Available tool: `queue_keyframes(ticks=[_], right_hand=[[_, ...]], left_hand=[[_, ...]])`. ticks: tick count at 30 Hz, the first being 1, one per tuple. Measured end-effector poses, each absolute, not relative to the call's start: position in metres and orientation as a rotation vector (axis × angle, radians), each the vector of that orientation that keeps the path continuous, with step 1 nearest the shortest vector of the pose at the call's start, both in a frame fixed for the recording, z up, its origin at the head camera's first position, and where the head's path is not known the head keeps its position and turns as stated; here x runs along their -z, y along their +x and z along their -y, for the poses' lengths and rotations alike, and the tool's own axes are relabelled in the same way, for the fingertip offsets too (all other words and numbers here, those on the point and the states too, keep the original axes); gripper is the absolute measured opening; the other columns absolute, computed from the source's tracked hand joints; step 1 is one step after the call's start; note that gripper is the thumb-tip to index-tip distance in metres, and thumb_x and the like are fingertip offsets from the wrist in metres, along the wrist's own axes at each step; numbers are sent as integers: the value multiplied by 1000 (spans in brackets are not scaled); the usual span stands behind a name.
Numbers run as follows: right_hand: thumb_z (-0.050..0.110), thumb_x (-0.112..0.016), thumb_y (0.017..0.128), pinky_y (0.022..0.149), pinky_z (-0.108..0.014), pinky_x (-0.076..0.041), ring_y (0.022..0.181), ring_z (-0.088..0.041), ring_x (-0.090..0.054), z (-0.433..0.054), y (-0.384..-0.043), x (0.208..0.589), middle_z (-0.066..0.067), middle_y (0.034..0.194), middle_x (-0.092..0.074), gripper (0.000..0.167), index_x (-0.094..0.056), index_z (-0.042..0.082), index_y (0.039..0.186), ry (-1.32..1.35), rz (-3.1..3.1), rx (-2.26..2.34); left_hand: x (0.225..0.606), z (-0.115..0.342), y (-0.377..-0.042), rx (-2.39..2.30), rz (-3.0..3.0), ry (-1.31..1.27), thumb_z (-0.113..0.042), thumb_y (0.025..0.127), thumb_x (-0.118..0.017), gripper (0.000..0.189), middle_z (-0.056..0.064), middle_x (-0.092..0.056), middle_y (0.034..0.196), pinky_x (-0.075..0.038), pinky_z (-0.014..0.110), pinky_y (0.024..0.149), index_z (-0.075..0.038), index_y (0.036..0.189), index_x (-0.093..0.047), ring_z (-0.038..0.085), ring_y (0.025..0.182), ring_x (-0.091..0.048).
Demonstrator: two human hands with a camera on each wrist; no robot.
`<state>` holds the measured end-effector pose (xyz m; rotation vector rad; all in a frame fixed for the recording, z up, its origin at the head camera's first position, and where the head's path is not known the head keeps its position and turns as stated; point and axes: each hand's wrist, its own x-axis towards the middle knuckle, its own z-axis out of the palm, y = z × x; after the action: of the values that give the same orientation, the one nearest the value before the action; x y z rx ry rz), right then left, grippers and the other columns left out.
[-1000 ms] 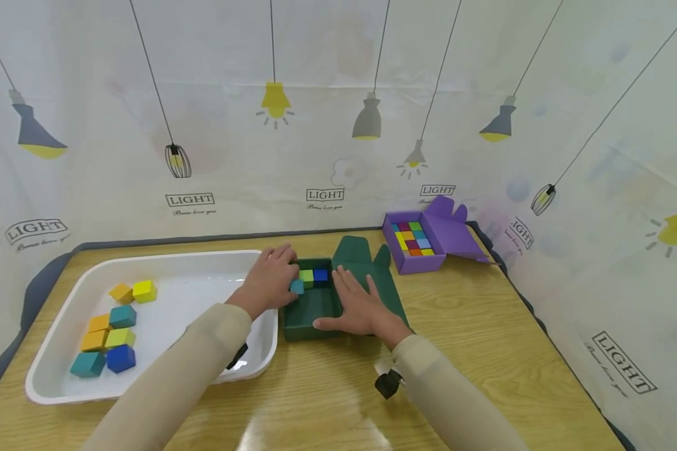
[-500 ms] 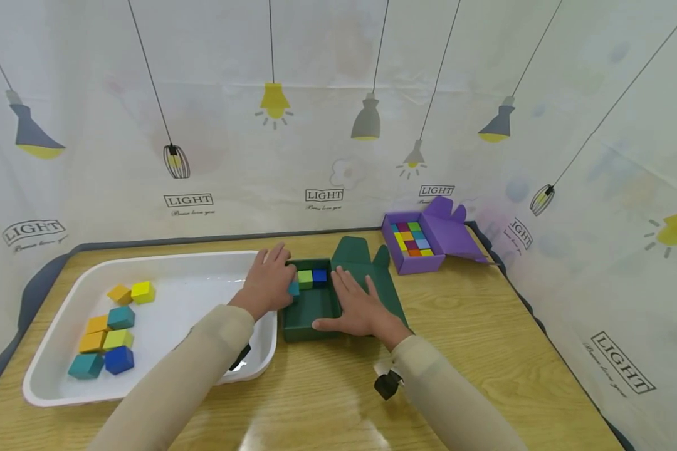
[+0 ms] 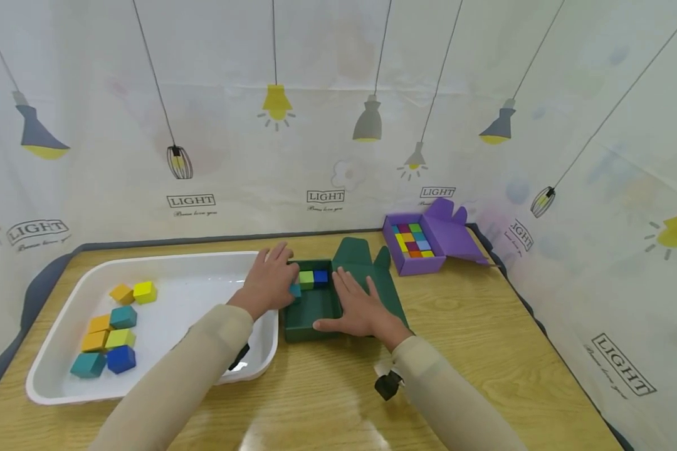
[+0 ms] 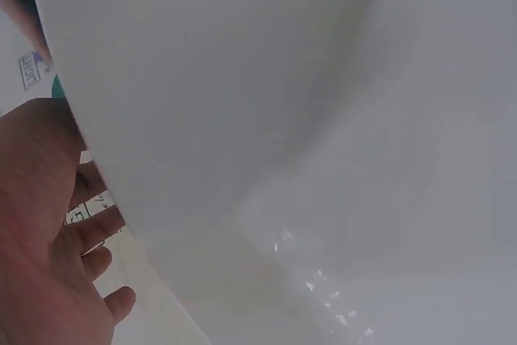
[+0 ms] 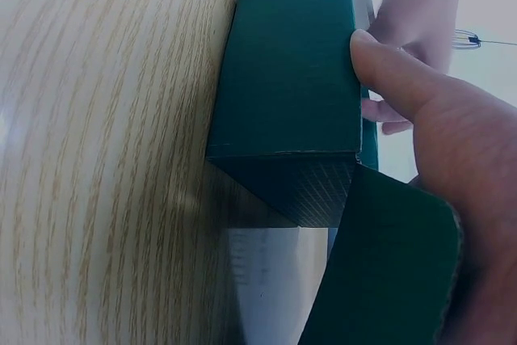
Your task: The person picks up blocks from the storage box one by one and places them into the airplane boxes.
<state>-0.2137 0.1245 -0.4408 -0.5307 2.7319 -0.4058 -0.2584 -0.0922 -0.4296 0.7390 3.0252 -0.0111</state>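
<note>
In the head view, my left hand (image 3: 267, 280) reaches over the left wall of the green cardboard box (image 3: 311, 333). Its fingers pinch a teal cube (image 3: 296, 290), partly hidden by them, inside the box. Along the box's far wall sit a light green cube (image 3: 306, 280) and a dark blue cube (image 3: 320, 277). My right hand (image 3: 358, 310) lies spread with straight fingers over the box's right edge and its opened lid (image 3: 388, 285). The right wrist view shows the right thumb (image 5: 396, 66) at the box's upper edge. The left wrist view hides the teal cube.
To the left, a white tray (image 3: 192, 338) holds several yellow, orange, teal, green and blue cubes (image 3: 121, 358), close against the green box. At the back right stands an open purple box (image 3: 423, 265) filled with coloured cubes. A patterned curtain (image 3: 237, 156) surrounds the wooden table (image 3: 485, 351).
The teal cube in my left fingers has shifted slightly left and down, showing more of the light green cube. My right hand has stayed in place.
</note>
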Motion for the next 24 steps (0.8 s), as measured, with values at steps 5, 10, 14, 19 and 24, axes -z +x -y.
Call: queue_keyframes(ticks=[5, 10, 14, 19, 24], right_hand=[[73, -57, 81, 122, -58, 5, 154, -22, -4, -124, -213, 441, -4, 166, 0, 110, -5, 13, 158, -527, -2729, 425], [73, -57, 81, 122, -58, 7, 154, -22, -3, -125, -214, 442, -4, 166, 0, 111, -5, 13, 158, -529, -2730, 435], [72, -58, 81, 122, -58, 6, 154, -23, -4, -126, -214, 443, -5, 166, -1, 110, -6, 12, 158, -537, -2737, 448], [71, -58, 82, 122, -59, 5, 154, -25, -5, -126, -213, 443, -7, 166, -2, 109, -7, 12, 158, -550, -2739, 468], [71, -58, 82, 122, -59, 5, 154, -25, -5, -125, -213, 443, -6, 166, -2, 109, -7, 12, 158, -548, -2740, 466]], left_hand=[[419, 106, -257, -85, -3114, 777, -33, 86, -70, 19, 12, -48, 140, -24, 56, 119, -17, 96, -68, 34, 148, -24], [409, 133, -255, -138, -3208, 738, -30, 86, -70, 18, 13, -51, 139, -26, 54, 119, -14, 95, -67, 35, 147, -26], [406, 161, -254, -176, -3247, 662, -26, 86, -72, 19, 14, -52, 137, -25, 56, 118, -12, 98, -68, 37, 146, -27], [405, 200, -251, -188, -3273, 541, -23, 84, -73, 22, 16, -51, 136, -22, 59, 118, -10, 102, -70, 39, 145, -25], [400, 237, -246, -144, -3283, 440, -21, 84, -72, 24, 19, -50, 135, -21, 63, 116, -8, 103, -69, 43, 144, -24]])
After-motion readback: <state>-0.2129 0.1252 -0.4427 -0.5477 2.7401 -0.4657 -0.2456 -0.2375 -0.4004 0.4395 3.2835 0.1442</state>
